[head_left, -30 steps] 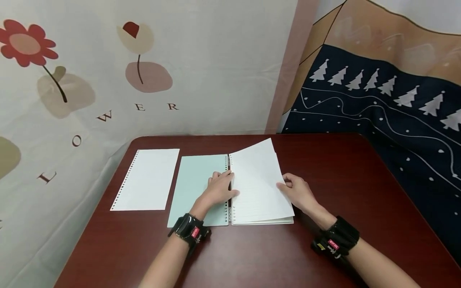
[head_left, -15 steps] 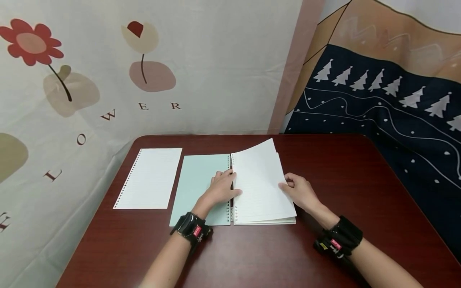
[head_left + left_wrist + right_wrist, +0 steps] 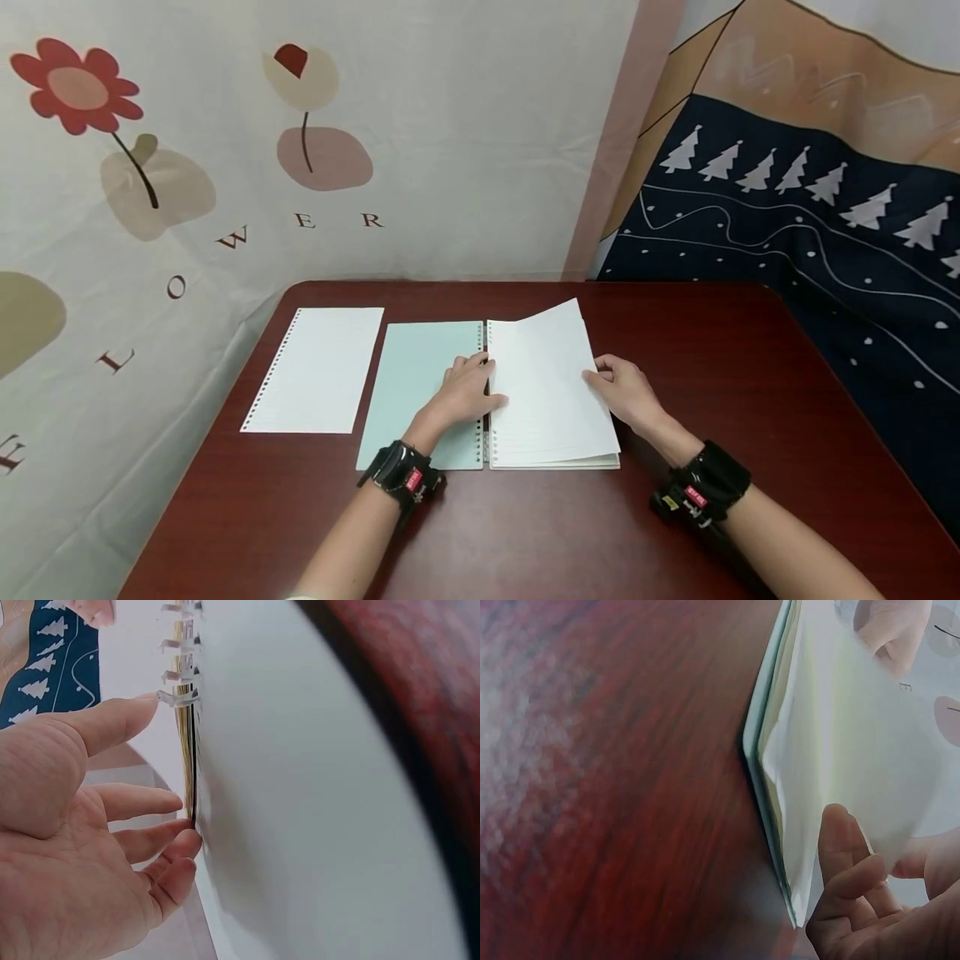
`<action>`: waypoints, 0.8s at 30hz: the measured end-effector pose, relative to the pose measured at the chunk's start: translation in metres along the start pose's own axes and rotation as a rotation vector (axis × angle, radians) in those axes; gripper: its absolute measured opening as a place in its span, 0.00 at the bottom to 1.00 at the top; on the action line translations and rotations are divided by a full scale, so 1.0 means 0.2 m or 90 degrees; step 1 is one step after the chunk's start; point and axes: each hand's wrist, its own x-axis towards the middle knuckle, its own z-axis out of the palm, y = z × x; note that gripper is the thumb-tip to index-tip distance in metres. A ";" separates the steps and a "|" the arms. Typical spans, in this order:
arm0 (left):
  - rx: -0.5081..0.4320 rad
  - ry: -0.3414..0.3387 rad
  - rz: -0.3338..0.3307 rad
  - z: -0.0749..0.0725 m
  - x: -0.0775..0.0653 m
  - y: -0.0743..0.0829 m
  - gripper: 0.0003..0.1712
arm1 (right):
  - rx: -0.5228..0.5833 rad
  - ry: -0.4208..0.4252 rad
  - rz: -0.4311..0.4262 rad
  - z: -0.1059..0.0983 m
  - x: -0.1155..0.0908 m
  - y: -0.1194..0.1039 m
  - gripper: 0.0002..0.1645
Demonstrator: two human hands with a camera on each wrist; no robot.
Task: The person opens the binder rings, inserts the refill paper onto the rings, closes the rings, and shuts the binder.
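White page (image 3: 551,383) of a spiral notebook (image 3: 420,367) pinched at its edge by the right hand (image 3: 626,392), left hand (image 3: 467,390) with relaxed fingers at the binding (image 3: 178,699), loose sheet (image 3: 315,371) on the desk (image 3: 712,350)

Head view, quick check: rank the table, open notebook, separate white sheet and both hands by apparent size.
1. Table
2. Open notebook
3. Separate white sheet
4. Left hand and right hand: look alike, so unranked

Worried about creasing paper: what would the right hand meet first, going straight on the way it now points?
Probably the lined page whose outer edge the right hand pinches; the hand's exact height above the notebook is unclear.
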 end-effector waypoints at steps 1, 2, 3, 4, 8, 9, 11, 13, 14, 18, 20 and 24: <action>-0.002 0.000 -0.002 0.00 0.00 0.00 0.38 | -0.001 -0.001 0.003 0.00 0.00 0.00 0.18; -0.004 0.001 -0.004 0.00 0.01 0.00 0.38 | -0.003 -0.004 0.006 0.00 0.01 0.00 0.18; -0.006 0.001 -0.006 0.00 0.01 0.00 0.38 | -0.007 -0.005 0.009 -0.01 0.01 0.00 0.18; -0.007 0.002 -0.008 0.00 0.01 0.00 0.38 | -0.010 -0.007 0.013 -0.01 0.02 0.00 0.19; 0.006 0.017 -0.013 -0.02 0.03 0.00 0.37 | -0.006 -0.016 0.024 -0.02 0.05 0.01 0.23; 0.007 0.035 -0.015 -0.03 0.04 0.00 0.36 | -0.007 -0.016 0.027 -0.02 0.06 0.01 0.24; 0.006 0.093 -0.028 -0.04 0.07 -0.01 0.33 | -0.011 -0.010 0.030 -0.03 0.09 0.02 0.25; -0.006 0.168 -0.049 -0.06 0.13 -0.02 0.28 | -0.012 -0.001 0.029 -0.05 0.12 0.02 0.23; -0.015 0.207 -0.060 -0.07 0.16 -0.03 0.25 | -0.016 0.006 0.027 -0.05 0.13 0.02 0.22; -0.040 0.296 -0.099 -0.07 0.26 -0.06 0.17 | -0.018 0.022 0.023 -0.06 0.17 0.03 0.16; -0.046 0.301 -0.106 -0.07 0.29 -0.06 0.16 | -0.021 0.021 0.027 -0.06 0.17 0.04 0.15; -0.043 0.286 -0.118 -0.06 0.32 -0.07 0.15 | -0.024 0.015 0.038 -0.05 0.17 0.04 0.14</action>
